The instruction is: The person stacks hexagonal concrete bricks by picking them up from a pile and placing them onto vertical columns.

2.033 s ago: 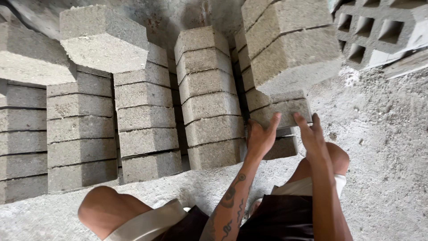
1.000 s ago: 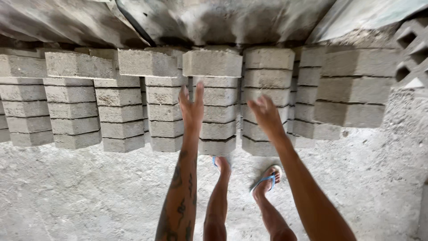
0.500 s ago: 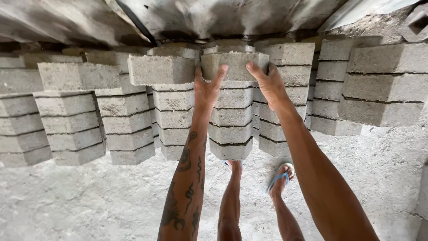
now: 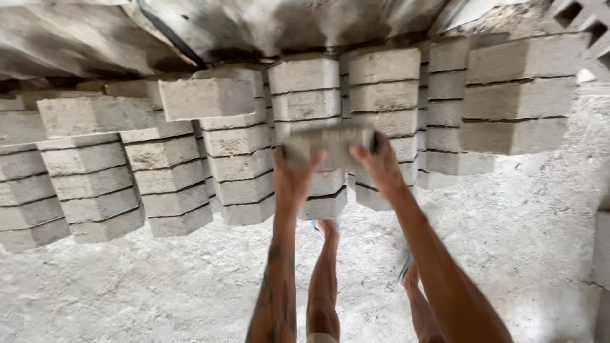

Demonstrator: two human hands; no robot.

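Biggest thing in view is the row of stacked concrete blocks [image 4: 241, 159], grey columns running left to right across the whole back of the view, several courses high, with a rough sheet roof [image 4: 286, 25] hanging low over the tops. In front of them is the dusty concrete floor [image 4: 127, 286], wide open on the left and at the right, so there's plenty of room to swing either way.

Smaller: the single concrete block [image 4: 330, 145] the person has off the pile. It's a bit motion-blurred, but it sits straight out in front of both arms, held in the air in front of the middle stacks, with its long axis running left to right. The left hand [image 4: 293, 176] clamps the left end, fingers wrapped up over it; the right hand [image 4: 380, 162] clamps the right end the same way. Both hands are equally on it, neither nearer than the other.

Down low, the person's feet [image 4: 327, 227] in sandals stand just short of the stacks, right under the block.
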